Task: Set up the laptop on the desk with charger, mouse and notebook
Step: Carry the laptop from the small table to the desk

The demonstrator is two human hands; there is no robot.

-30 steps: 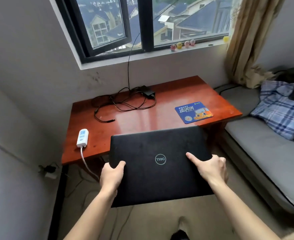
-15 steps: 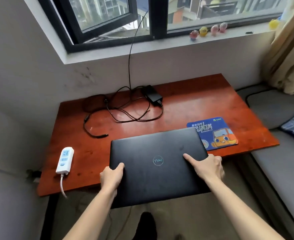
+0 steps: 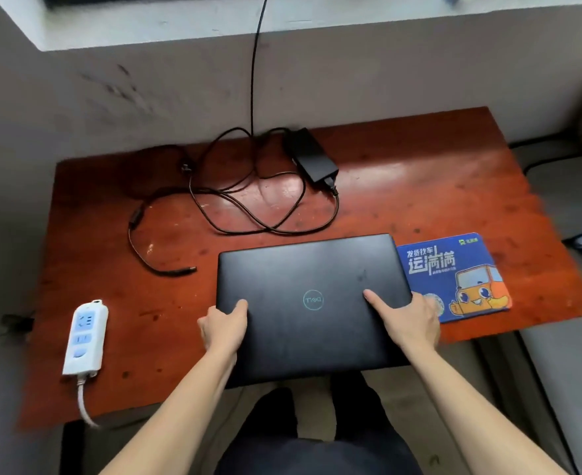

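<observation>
Laptop: the closed black Dell laptop sits lid-up, its far part over the counter and its near edge overhanging toward you.
Left grip: your left grip holds the laptop's left edge, thumb on the lid.
Right grip: your right grip holds the right edge, over the mouse pad's near-left corner.
Change: a second ago you carried the laptop short of the counter. It has now come in over it.
Meaning: placement looks nearly done, though it probably needs sliding farther in.
Charger: the charger brick lies far centre, and its plug tip lies loose, left of the laptop.
Power strip: the power strip lies near left.
Missing: you have no mouse or notebook in view.
</observation>
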